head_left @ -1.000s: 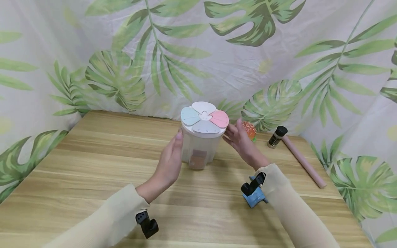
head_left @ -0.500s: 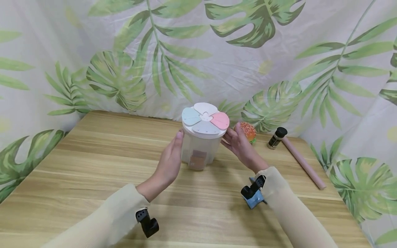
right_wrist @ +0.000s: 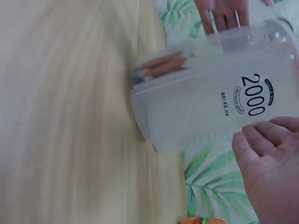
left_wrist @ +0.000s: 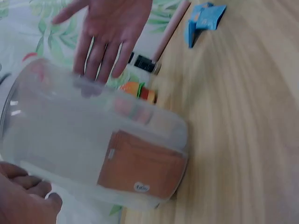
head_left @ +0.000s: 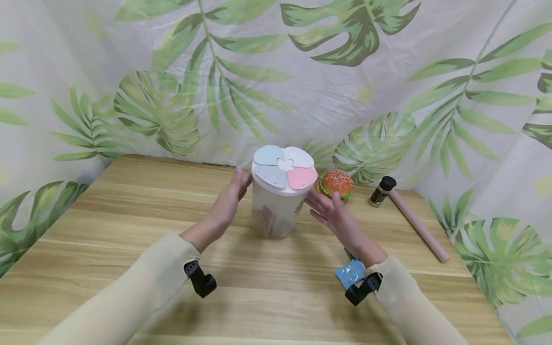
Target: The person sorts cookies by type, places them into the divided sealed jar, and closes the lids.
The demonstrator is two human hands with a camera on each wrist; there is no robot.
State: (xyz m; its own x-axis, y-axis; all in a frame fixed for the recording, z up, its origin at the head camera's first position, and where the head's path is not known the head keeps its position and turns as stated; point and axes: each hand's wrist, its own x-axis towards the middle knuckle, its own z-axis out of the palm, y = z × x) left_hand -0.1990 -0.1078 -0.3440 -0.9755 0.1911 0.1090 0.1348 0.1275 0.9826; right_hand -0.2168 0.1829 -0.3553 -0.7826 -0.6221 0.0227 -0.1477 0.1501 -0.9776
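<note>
A clear plastic storage canister (head_left: pixel 278 215) stands upright on the table, with a lid (head_left: pixel 284 165) of teal, white, grey and pink petal flaps. Through its wall, low down, a brown packet (left_wrist: pixel 145 168) shows in one compartment; the left wrist view gives the clearest look. My left hand (head_left: pixel 222 206) is at the canister's left side, fingers extended behind it and partly hidden. On the opposite side my right hand (head_left: pixel 338 220) has straight fingers by the wall, thumb raised. Whether the fingertips press the wall is hard to tell. Printed "2000" lettering (right_wrist: pixel 252 95) faces my right hand.
A toy hamburger (head_left: pixel 336 184) sits just behind my right hand. Farther right are a black-capped spice jar (head_left: pixel 382 191) and a pink rod (head_left: pixel 418 225). Blue packets (head_left: pixel 350 273) lie near my right wrist. A leaf-print cloth (head_left: pixel 241 72) hangs behind the table.
The canister has turned clockwise as seen from above: the pink flap went from right to front right, the brown packet toward the left. My left hand shifted back and left; my right moved slightly nearer me.
</note>
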